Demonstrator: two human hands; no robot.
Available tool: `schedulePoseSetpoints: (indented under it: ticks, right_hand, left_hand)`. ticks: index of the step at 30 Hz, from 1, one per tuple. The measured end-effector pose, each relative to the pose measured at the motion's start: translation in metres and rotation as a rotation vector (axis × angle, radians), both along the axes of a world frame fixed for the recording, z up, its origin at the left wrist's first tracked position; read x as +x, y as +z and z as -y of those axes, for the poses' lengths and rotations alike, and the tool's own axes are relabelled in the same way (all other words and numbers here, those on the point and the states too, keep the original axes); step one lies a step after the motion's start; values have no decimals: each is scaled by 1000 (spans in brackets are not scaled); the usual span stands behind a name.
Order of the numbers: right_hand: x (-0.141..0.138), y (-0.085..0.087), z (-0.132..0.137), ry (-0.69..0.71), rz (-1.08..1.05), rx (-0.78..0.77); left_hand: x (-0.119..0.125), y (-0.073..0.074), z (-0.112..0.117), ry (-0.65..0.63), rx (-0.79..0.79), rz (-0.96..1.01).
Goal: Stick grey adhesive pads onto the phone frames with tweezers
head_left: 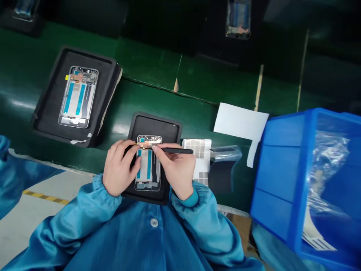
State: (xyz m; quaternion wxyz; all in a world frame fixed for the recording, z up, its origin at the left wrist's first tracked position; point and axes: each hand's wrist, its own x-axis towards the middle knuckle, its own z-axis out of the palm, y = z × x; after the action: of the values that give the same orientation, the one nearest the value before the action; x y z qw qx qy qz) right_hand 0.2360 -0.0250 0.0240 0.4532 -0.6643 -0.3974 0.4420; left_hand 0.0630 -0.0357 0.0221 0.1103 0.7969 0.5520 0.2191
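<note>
An opened phone point(147, 185) with two blue strips lies in a black tray point(156, 123) in front of me. My left hand point(120, 165) is at the phone's upper left side, its curled fingers on the frame near the orange-brown part at the top. Black tweezers point(179, 150) are pinched between the thumb and fingers of my right hand point(179, 167). They lie almost level, with the tip pointing left at the phone's upper section. Fingers partly cover that section, so what the tip touches is unclear.
Left of me, a similar opened phone point(75, 120) sits in another black tray point(46, 116). Right of my hand are a sheet of grey squares point(196, 146), a clear plastic pouch point(227, 153) and white paper point(241, 120). A blue bin point(279, 169) holds clear plastic film. A co-worker's sleeve point(11, 180) shows left.
</note>
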Motion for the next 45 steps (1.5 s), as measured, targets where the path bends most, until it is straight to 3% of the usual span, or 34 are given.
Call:
schedulePoseSetpoints:
  ticks: [33, 39, 45]
  right_hand:
    - [-5, -1, -1, 35, 118, 8]
    - [-3, 0, 2, 45, 99, 20]
    - [14, 14, 18, -160, 181, 80]
  left_hand:
    - [0, -1, -1, -28, 20, -35]
    - [-1, 4, 1, -121, 51, -259]
    - [9, 12, 9, -223, 77, -451]
